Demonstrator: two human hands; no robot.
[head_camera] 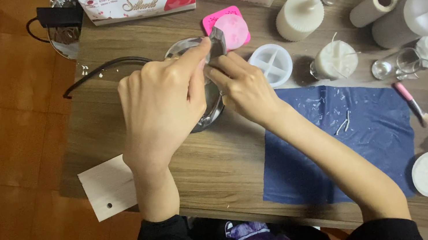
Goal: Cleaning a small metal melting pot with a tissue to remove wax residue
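My left hand (162, 108) lies over a clear glass bowl (211, 111) on the wooden table (216, 166), its index finger reaching to the far rim. My right hand (243, 85) sits beside it at the bowl's right edge, fingers pinched on a small metal tool (217, 42) that points up over the bowl. Most of the bowl and its contents are hidden under my hands. A pink mould (230, 26) with a pink round piece lies just behind the tool.
A blue sheet (347, 143) with white wax bits covers the table's right. White candles (299, 16), a round white divided mould (271, 63), jars, dropper bottles, a pink brush (414, 105) and paper stand around. A wooden board (108, 186) overhangs the left edge. A black cable (100, 72) curves behind.
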